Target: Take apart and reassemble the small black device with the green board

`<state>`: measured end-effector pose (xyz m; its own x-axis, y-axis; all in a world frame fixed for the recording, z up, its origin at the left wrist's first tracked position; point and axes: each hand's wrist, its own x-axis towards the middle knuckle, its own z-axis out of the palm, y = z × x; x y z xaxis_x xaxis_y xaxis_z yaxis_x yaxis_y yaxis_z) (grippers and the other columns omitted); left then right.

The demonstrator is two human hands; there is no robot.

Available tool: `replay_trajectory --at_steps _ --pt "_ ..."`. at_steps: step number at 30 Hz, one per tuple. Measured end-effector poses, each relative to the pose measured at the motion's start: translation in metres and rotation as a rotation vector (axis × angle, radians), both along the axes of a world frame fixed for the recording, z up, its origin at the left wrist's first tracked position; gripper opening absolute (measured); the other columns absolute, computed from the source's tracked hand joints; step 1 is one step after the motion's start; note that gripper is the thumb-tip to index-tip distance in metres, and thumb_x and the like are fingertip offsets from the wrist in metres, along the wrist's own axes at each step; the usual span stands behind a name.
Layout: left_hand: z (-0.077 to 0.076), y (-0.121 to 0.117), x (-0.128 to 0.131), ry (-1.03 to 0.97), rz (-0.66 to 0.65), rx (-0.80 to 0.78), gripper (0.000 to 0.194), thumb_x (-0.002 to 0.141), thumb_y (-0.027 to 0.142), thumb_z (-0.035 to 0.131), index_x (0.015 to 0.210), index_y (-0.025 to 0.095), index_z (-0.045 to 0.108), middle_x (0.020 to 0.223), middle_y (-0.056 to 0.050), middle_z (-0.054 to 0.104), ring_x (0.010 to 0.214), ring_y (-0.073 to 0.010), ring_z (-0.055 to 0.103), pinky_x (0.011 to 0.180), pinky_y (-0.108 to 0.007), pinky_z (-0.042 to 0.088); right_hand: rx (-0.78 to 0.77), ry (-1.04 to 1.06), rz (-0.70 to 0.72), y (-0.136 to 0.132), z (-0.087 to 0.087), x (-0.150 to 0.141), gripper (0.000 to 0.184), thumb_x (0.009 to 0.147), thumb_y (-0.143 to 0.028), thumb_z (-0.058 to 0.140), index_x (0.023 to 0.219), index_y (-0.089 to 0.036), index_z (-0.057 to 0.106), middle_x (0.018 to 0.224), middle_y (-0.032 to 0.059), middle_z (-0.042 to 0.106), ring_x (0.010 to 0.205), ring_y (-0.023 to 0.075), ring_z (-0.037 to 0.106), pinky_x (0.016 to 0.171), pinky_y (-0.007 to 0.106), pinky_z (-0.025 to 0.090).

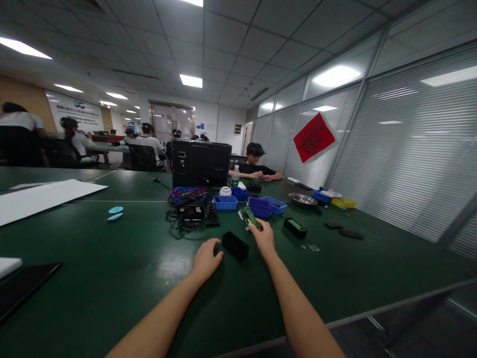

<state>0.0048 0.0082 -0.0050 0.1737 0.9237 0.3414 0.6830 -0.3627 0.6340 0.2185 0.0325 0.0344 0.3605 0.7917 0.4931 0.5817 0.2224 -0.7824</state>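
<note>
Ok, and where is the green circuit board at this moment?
The green circuit board is in the right hand, just beyond the black box and in front of the purple-blue bin.

A green tabletop [149, 288] stretches across the room, with dark office chairs [144, 158] behind it; flat light panels [191, 81] glow in a tiled grey ceiling [238, 30]. Glass partitions with closed blinds [413, 134] line the right side, a red diamond-shaped paper [314, 137] fixed there; at the back stand white walls [207, 122] and a metal-framed glass doorway [172, 119].

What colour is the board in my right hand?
The board in the right hand is green, seen in the head view.
</note>
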Motion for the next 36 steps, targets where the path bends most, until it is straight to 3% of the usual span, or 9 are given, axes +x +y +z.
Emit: replay_trajectory --at_steps 2,5,8,13,36 --pt "0.0 0.0 0.0 0.018 0.001 -0.004 0.031 0.071 0.022 0.054 0.102 0.021 0.054 0.109 -0.003 0.058 0.102 -0.0172 0.051 0.091 -0.028 0.035 0.022 0.089 0.111 -0.004 0.006 -0.005 0.047 0.069 -0.044 0.055 0.101 -0.011 0.062 0.085 0.0084 0.062 0.067 0.0163 0.054 0.063 0.028 0.045" --pt "0.001 0.0 0.0 0.046 0.015 -0.006 0.03 0.071 0.022 0.053 0.101 0.02 0.054 0.107 -0.003 0.058 0.1 -0.0169 0.051 0.09 -0.027 0.035 -0.071 -0.009 0.194 -0.009 0.01 -0.013 0.04 0.065 -0.043 0.06 0.088 -0.011 0.066 0.074 0.0062 0.062 0.064 0.0167 0.053 0.06 0.027 0.042" --pt "0.002 -0.001 0.0 0.07 0.016 -0.011 0.028 0.072 0.021 0.052 0.1 0.02 0.054 0.107 -0.003 0.058 0.1 -0.0168 0.051 0.09 -0.027 0.034 -0.185 -0.174 0.163 -0.014 0.011 -0.019 0.032 0.063 -0.041 0.061 0.078 -0.013 0.067 0.074 0.0061 0.062 0.068 0.0181 0.054 0.061 0.027 0.04" --pt "0.003 -0.002 0.0 0.073 0.0 0.004 0.025 0.072 0.021 0.052 0.097 0.02 0.055 0.105 -0.003 0.058 0.099 -0.0176 0.051 0.09 -0.028 0.035 -0.285 -0.309 0.134 -0.02 0.013 -0.026 0.028 0.066 -0.039 0.059 0.079 -0.016 0.066 0.085 0.0072 0.063 0.077 0.018 0.056 0.066 0.024 0.04" --pt "0.004 -0.003 -0.001 0.093 -0.005 -0.003 0.025 0.072 0.022 0.052 0.096 0.02 0.056 0.105 -0.003 0.058 0.099 -0.018 0.05 0.09 -0.029 0.035 -0.378 -0.584 0.106 -0.028 0.01 -0.038 0.034 0.067 -0.045 0.062 0.087 -0.018 0.054 0.09 0.0058 0.056 0.079 0.0169 0.053 0.061 0.024 0.033"
